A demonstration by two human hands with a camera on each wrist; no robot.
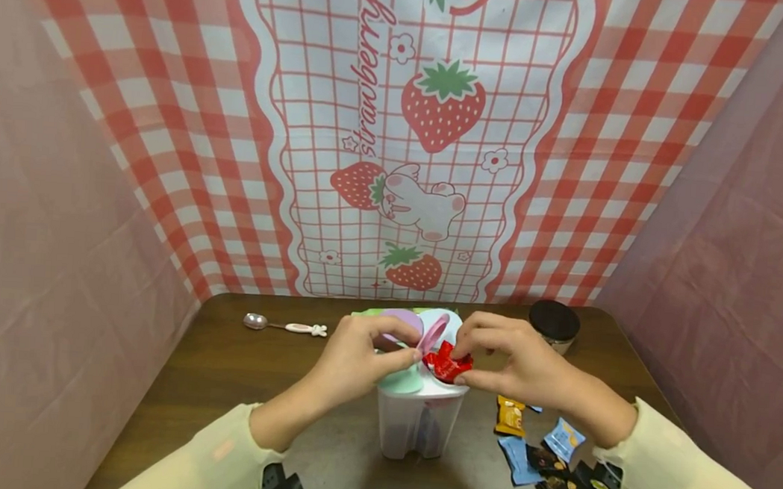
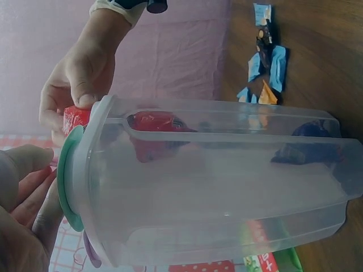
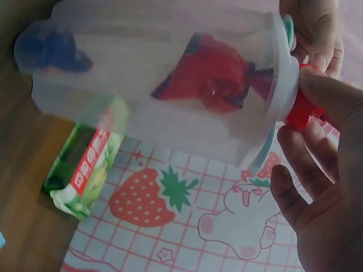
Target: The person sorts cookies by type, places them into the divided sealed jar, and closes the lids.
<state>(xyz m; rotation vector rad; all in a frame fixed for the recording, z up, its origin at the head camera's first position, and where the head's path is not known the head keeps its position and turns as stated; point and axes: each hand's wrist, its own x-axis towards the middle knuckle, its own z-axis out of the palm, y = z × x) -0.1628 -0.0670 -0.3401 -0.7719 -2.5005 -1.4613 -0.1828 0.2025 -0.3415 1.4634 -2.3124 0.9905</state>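
A clear plastic container (image 1: 418,426) with a white top and several coloured flap lids stands upright on the table. My left hand (image 1: 358,353) pinches the raised pink flap (image 1: 435,331) between thumb and fingers. In my right hand (image 1: 515,357) is a red-wrapped candy (image 1: 450,365), gripped right at the opening under that flap. Through the container's wall, a red wrapper (image 3: 212,73) shows just below the top, and a dark blue packet (image 2: 312,141) lies at the bottom. The mint-green flap (image 1: 402,380) and purple flap (image 1: 403,324) lie down.
Blue, black and orange snack packets (image 1: 518,462) lie in a loose pile below my right forearm. Toward the back right stands a black-lidded jar (image 1: 553,322). A spoon (image 1: 299,328) with a bunny handle lies back left. Behind the container is a green package (image 3: 88,170).
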